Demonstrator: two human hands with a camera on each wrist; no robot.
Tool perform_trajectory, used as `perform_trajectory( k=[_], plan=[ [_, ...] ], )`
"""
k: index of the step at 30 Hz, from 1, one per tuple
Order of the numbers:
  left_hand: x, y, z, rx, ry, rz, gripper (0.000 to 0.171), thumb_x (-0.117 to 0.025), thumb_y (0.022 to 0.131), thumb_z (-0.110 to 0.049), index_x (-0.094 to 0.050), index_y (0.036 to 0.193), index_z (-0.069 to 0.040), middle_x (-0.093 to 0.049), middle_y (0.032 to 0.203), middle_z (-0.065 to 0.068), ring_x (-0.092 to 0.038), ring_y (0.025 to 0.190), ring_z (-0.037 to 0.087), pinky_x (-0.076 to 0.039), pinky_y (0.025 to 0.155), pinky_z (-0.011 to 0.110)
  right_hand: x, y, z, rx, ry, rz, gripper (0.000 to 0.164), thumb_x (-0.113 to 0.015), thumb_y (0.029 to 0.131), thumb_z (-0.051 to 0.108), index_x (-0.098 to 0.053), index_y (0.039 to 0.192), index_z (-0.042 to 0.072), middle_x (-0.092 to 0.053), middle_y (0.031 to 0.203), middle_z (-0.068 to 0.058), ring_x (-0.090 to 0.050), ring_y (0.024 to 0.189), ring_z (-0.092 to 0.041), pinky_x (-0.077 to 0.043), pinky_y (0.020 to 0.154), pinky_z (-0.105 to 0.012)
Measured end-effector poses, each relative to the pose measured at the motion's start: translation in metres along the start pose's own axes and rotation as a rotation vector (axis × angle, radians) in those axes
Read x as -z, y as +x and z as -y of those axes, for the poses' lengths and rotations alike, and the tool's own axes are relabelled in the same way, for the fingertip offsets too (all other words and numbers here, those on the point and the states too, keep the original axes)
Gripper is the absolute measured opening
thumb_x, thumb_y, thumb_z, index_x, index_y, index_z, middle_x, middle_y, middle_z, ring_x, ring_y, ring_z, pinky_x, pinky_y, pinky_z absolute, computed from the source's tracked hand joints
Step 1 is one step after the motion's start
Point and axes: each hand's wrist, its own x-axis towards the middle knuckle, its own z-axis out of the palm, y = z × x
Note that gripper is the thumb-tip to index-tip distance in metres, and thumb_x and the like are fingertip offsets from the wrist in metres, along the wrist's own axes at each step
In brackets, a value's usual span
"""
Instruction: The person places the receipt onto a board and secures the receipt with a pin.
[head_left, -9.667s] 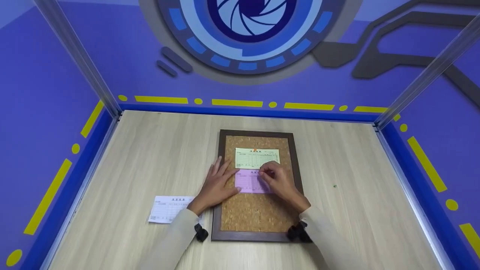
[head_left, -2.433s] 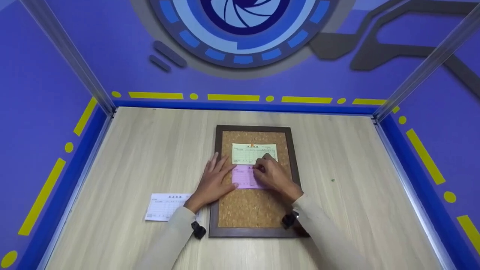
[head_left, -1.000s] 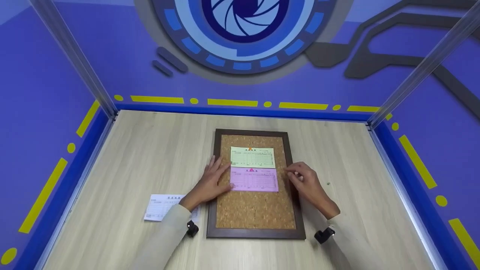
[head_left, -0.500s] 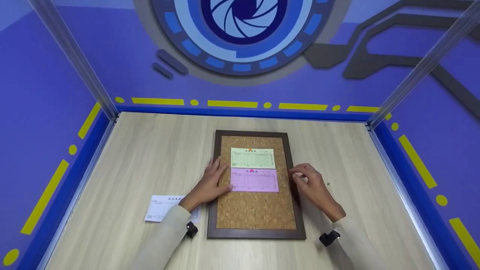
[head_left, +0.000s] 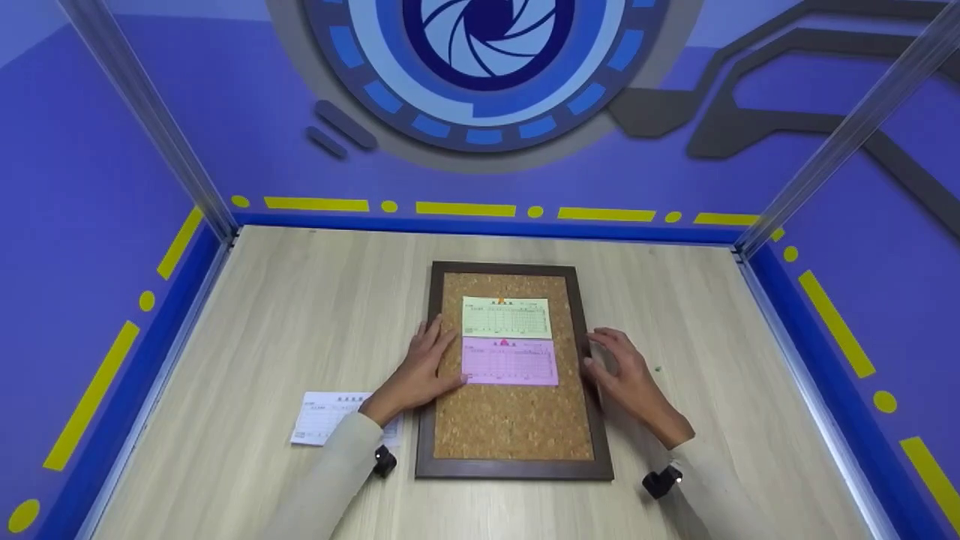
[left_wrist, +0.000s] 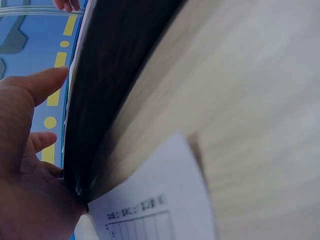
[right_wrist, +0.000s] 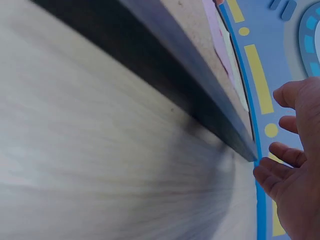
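Observation:
A cork board [head_left: 517, 427] in a dark brown frame lies on the table. Near its upper half a pale green slip [head_left: 506, 319] is fixed with an orange pushpin [head_left: 501, 301]. Directly below, a pink slip [head_left: 510, 364] carries a pink pushpin [head_left: 504, 342] at its top edge. My left hand [head_left: 420, 375] rests across the board's left frame, fingers spread, thumb at the pink slip's lower left corner. Beside the right frame is my right hand [head_left: 630, 379], fingers relaxed and slightly bent, holding nothing; whether it touches the frame I cannot tell.
A white printed slip [head_left: 330, 416] lies left of the board, partly covered by the left forearm. A tiny green speck [head_left: 658, 368] sits on the table [head_left: 735, 420] at right. Blue printed walls [head_left: 480, 172] enclose the back and sides.
My right hand has left the pink slip, where the pink pushpin now shows, and moved right to the board's edge. Its pinched fingers have loosened. The left hand has shifted slightly leftward.

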Motion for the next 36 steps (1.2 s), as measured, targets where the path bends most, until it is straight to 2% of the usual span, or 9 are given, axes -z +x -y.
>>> perform_trajectory(
  k=[9, 19, 29, 36],
  plan=[
    [-0.002, -0.001, 0.000, -0.009, 0.020, 0.004, 0.089, -0.079, 0.097, -0.041, -0.039, 0.170, -0.007, -0.008, 0.183, 0.024, -0.002, 0.167, 0.053, -0.012, 0.133, 0.068, -0.006, -0.008, -0.015, -0.023, 0.024, 0.021, 0.050, -0.078, 0.103, 0.008, -0.062, 0.148, -0.006, -0.055, 0.154, -0.026, -0.052, 0.147, -0.046, -0.040, 0.121, -0.065],
    [-0.003, -0.001, 0.003, -0.009, 0.011, 0.002, 0.089, -0.078, 0.099, -0.043, -0.039, 0.170, -0.006, -0.009, 0.183, 0.022, -0.001, 0.168, 0.052, -0.011, 0.132, 0.069, -0.012, -0.014, -0.025, -0.056, 0.020, 0.045, 0.055, -0.078, 0.103, 0.013, -0.060, 0.152, -0.003, -0.051, 0.159, -0.026, -0.044, 0.154, -0.046, -0.034, 0.125, -0.066],
    [-0.002, -0.001, 0.003, 0.005, 0.011, 0.002, 0.089, -0.077, 0.097, -0.045, -0.040, 0.169, -0.006, -0.009, 0.184, 0.018, -0.002, 0.168, 0.051, -0.012, 0.133, 0.067, -0.012, -0.019, -0.031, -0.034, -0.023, 0.084, 0.069, -0.078, 0.104, 0.037, -0.054, 0.161, 0.007, -0.047, 0.167, -0.019, -0.024, 0.165, -0.044, -0.022, 0.128, -0.073],
    [0.001, -0.003, 0.003, 0.013, 0.015, 0.002, 0.089, -0.077, 0.097, -0.044, -0.040, 0.170, -0.008, -0.009, 0.185, 0.016, -0.002, 0.169, 0.049, -0.014, 0.133, 0.067, -0.012, -0.017, -0.037, -0.017, -0.071, 0.098, 0.075, -0.079, 0.102, 0.039, -0.051, 0.163, 0.008, -0.045, 0.170, -0.018, -0.020, 0.167, -0.042, -0.017, 0.130, -0.072]
  ],
)
